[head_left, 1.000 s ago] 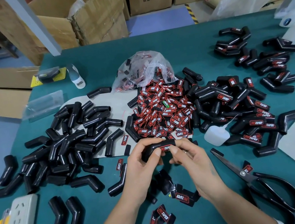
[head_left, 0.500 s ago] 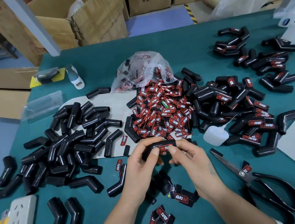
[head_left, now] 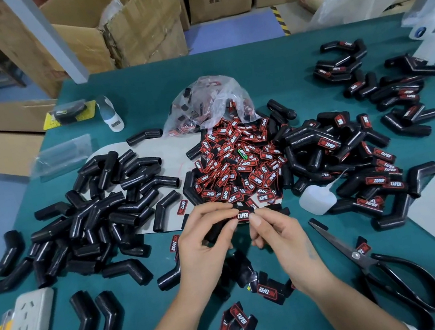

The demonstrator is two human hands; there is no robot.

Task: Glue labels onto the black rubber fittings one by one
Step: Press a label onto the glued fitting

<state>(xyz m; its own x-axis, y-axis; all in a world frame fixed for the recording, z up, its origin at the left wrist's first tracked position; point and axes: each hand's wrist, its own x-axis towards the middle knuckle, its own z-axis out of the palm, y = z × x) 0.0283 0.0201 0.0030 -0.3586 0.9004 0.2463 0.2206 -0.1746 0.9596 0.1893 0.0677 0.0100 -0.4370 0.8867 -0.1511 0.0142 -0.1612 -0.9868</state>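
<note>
Fitting [head_left: 217, 229]: black rubber elbow, near centre above tabletop [head_left: 265, 64]. Left hand [head_left: 209, 241] curled round its body; right hand [head_left: 271, 227] pinches label [head_left: 243, 215] on top. Likely light, flexible, grippy; hold at bend. Label thin, bendable; press from edges.

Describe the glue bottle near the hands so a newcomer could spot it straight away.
Start at the big heap of red-and-black labels in the middle of the green table. Go to the heap's near right edge, just right of the right hand, above the scissors. The glue bottle lies there: a small translucent white squeeze bottle, the only pale thing among black fittings.
</note>
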